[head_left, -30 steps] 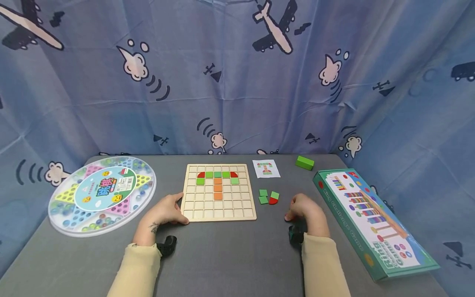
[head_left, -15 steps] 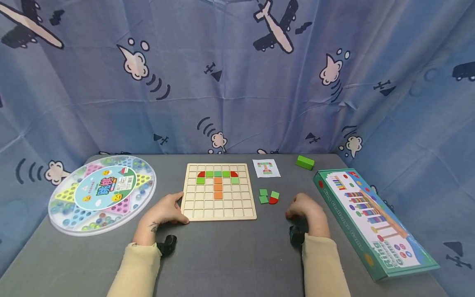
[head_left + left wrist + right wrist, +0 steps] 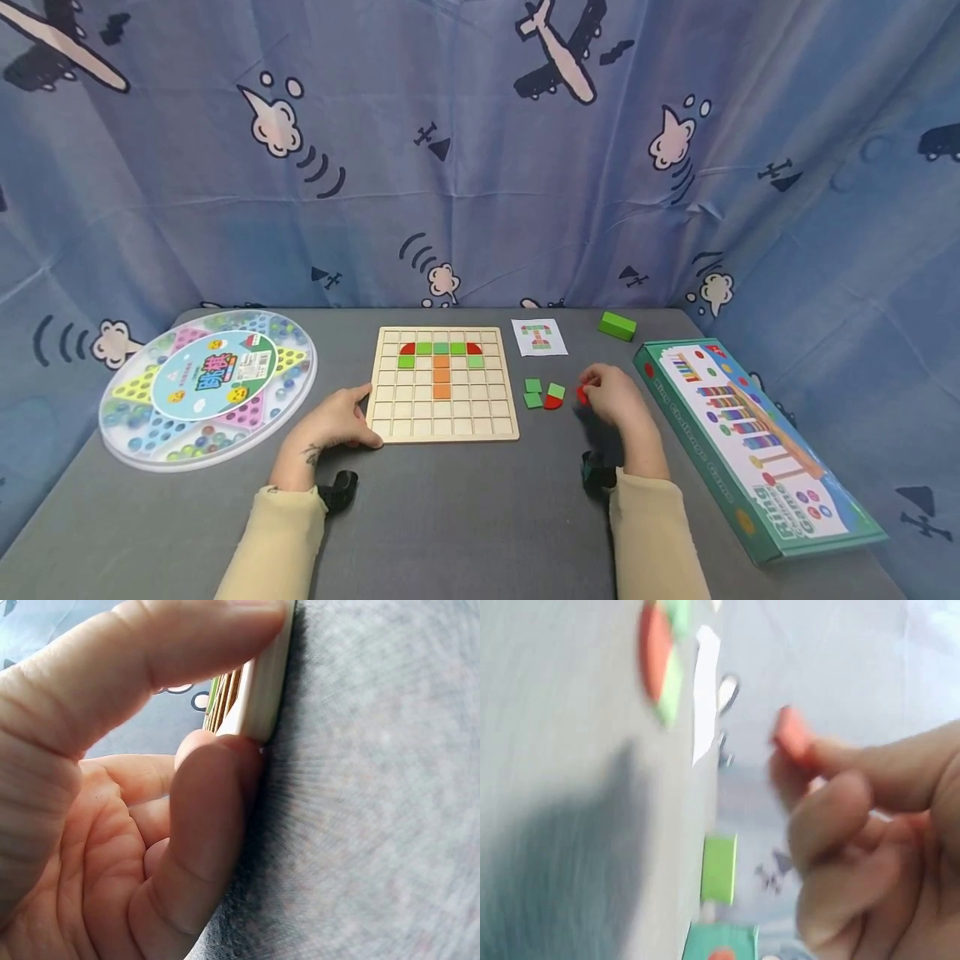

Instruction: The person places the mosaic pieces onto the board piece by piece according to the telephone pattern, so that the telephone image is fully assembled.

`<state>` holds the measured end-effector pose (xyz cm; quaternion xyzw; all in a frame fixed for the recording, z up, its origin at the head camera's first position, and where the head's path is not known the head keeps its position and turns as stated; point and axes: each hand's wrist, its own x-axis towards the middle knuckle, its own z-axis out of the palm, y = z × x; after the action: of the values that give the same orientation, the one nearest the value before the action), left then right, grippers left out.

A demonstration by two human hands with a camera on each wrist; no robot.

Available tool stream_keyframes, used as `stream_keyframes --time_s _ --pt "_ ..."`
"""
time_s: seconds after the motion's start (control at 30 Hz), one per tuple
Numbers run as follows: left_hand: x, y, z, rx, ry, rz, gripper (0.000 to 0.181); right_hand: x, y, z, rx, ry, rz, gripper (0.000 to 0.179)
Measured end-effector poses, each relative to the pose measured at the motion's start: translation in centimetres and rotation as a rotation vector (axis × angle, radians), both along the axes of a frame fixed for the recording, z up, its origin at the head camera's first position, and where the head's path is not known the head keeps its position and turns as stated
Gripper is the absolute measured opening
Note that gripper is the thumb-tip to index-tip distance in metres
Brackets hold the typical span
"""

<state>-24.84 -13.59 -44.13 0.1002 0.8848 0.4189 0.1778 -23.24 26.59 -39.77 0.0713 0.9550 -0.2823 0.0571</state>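
My left hand [image 3: 333,421] grips the near left corner of a square wooden grid board [image 3: 420,427], thumb and fingers at its edge [image 3: 262,697]. Red, green and orange pieces form a T shape on the board, with orange squares [image 3: 442,376] as the stem. Between thumb and fingertips, my right hand [image 3: 617,396] pinches a small red piece [image 3: 791,733] raised over the table. Left of that hand lie several loose pieces: green squares [image 3: 533,401] and a red quarter-round piece [image 3: 552,403].
A pattern card [image 3: 540,337] lies behind the loose pieces, with a green block [image 3: 617,326] farther right. The green game box [image 3: 750,450] flanks my right arm. A round Chinese checkers set [image 3: 123,446] sits at the left. A blue curtain [image 3: 480,167] hangs behind the table.
My right hand has lifted and moved slightly away from me, and a red piece now shows in its fingertips. The left hand stays at the board's corner.
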Motion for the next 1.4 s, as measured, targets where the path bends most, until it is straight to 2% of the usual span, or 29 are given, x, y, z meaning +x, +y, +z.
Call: stream_keyframes --time_s 0.1,0.2,0.37,0.47,0.6,0.73,1.0,1.17,1.4 --pt "0.0 0.1 0.0 0.001 -0.002 -0.001 0.100 -0.5 -1.7 0.3 -0.115 0.099 -0.004 0.027" --pt "-0.1 0.1 0.0 0.004 0.002 -0.003 0.100 -1.1 -4.0 0.3 -0.212 0.188 0.000 0.022" --pt "0.0 0.1 -0.1 0.014 0.005 0.007 0.099 -2.1 -7.8 0.3 -0.260 0.266 0.087 0.011" --pt "0.0 0.1 0.0 0.011 0.007 0.008 0.099 -2.7 -9.7 0.4 -0.235 0.247 0.165 0.006" --pt "0.0 0.1 0.0 0.008 0.005 0.015 0.099 -3.8 -11.8 0.7 -0.163 0.172 0.257 0.003" --pt "-0.2 0.1 -0.1 0.002 -0.006 0.017 0.099 -5.0 -13.5 0.5 -0.100 0.105 0.319 0.009" --pt "0.0 0.1 0.3 0.016 -0.022 -0.013 0.101 -6.1 -15.4 -0.2 0.095 -0.011 0.335 0.016" --pt "-0.1 0.2 -0.1 0.009 -0.027 0.022 0.101 -6.1 -15.7 -0.7 0.136 -0.040 0.329 0.019" --pt "-0.2 0.1 -0.2 0.015 -0.019 0.026 0.100 -6.0 -15.9 -0.9 0.172 -0.034 0.346 0.022"
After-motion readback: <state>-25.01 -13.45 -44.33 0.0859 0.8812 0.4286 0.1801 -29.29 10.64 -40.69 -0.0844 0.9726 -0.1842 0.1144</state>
